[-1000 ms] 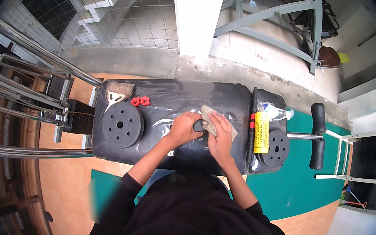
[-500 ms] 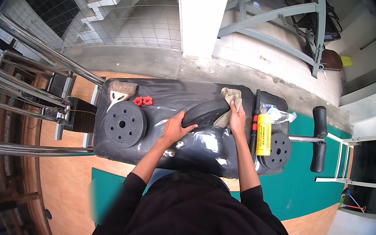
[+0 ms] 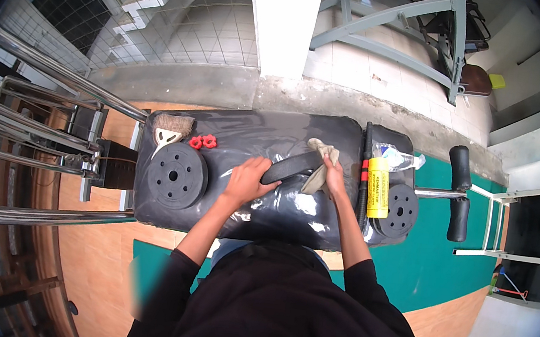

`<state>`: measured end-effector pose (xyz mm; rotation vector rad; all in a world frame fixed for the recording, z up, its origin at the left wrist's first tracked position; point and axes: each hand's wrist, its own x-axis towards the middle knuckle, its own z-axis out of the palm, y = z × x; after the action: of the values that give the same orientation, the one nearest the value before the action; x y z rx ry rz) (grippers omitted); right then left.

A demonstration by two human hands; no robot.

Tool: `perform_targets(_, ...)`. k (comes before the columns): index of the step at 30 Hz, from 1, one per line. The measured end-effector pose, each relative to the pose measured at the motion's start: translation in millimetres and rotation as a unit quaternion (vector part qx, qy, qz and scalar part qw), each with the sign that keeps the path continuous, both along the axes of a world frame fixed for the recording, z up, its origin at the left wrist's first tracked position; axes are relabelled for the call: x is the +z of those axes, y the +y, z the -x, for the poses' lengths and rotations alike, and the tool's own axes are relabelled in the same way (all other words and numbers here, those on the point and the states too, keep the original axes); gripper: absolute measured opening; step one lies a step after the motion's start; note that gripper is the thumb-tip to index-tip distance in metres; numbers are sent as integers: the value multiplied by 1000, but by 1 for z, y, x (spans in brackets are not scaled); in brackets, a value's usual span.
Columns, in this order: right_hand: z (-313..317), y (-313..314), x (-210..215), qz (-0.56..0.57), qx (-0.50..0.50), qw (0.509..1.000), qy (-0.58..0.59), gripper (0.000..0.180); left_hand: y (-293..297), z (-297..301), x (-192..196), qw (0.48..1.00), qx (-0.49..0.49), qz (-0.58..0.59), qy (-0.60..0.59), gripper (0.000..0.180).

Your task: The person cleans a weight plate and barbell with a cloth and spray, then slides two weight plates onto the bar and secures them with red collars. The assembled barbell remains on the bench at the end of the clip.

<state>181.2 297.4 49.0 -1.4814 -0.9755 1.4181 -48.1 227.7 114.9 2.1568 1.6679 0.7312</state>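
A black weight plate (image 3: 292, 165) is held up on its edge over the black padded bench (image 3: 241, 124). My left hand (image 3: 250, 181) grips the plate's left end, fingers over its rim. Closed round a beige cloth (image 3: 318, 174), my right hand (image 3: 334, 176) presses it against the plate's right end. Left of my hands, another weight plate (image 3: 177, 175) lies flat on the bench. Beside that plate are a brush (image 3: 172, 131) with a cream handle and two red star-shaped knobs (image 3: 203, 141).
At the right lie a black bar (image 3: 362, 197) with red bands, a yellow cylindrical container (image 3: 379, 188), a clear plastic bottle (image 3: 396, 158) and a third weight plate (image 3: 401, 210). Chrome rails (image 3: 66, 73) flank the left side. Foam rollers (image 3: 462, 168) stand beyond the bench's right end.
The held plate has turned more edge-on, showing its rim rather than its face. My right hand and the cloth have shifted slightly down along its right end.
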Motion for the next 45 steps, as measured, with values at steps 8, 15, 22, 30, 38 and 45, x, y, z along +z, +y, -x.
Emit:
perform_targets(8,45,-54,72,-261,71,922,-278,37,-3,2,-3,1000,2,-6,2,45)
perform_targets(15,41,-51,82,-346,121,859,-357,47,2,-22,-7,998,25,-53,-23,49)
perform_targets(22,-27,-10,-21,30,-20,998,-58,40,-4,-21,-32,980,76,-9,-184,58)
perform_targets(30,13,-18,20,-51,-5,998,-46,36,-23,2,-48,962,114,118,-220,43)
perform_targets(38,45,-78,108,-334,214,819,-414,38,-10,6,-15,997,-19,29,-65,48)
perform_targets(45,-45,-5,7,58,7,998,4,39,18,-19,-9,997,-66,12,-25,48)
